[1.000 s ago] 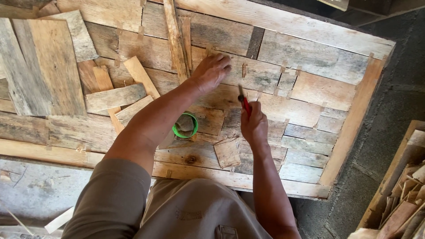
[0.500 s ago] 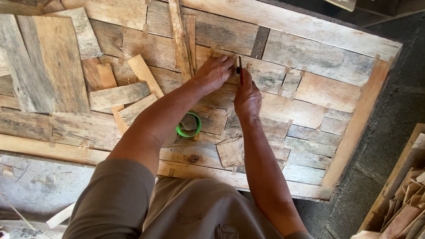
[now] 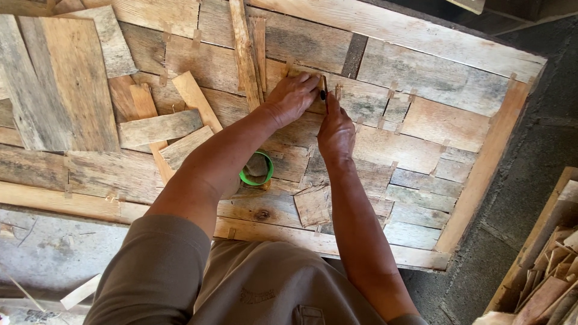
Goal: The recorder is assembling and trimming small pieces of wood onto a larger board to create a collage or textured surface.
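Both hands meet at upper centre: left hand (image 3: 293, 96) lies flat, open, on the wooden panel (image 3: 421, 126), right hand (image 3: 336, 129) grips an upright pencil (image 3: 324, 93) just beside its fingertips.

Left hand (image 3: 293, 96) is pressing flat on the patchwork wood panel (image 3: 421, 126), fingers spreading over a small veneer piece. Right hand (image 3: 336, 129) is gripping a thin dark tool (image 3: 324, 93), tip touching the panel just beside the left fingertips. Green tape roll (image 3: 257, 170) is lying under the left forearm; loose wood strips (image 3: 158, 127) are lying to the left.
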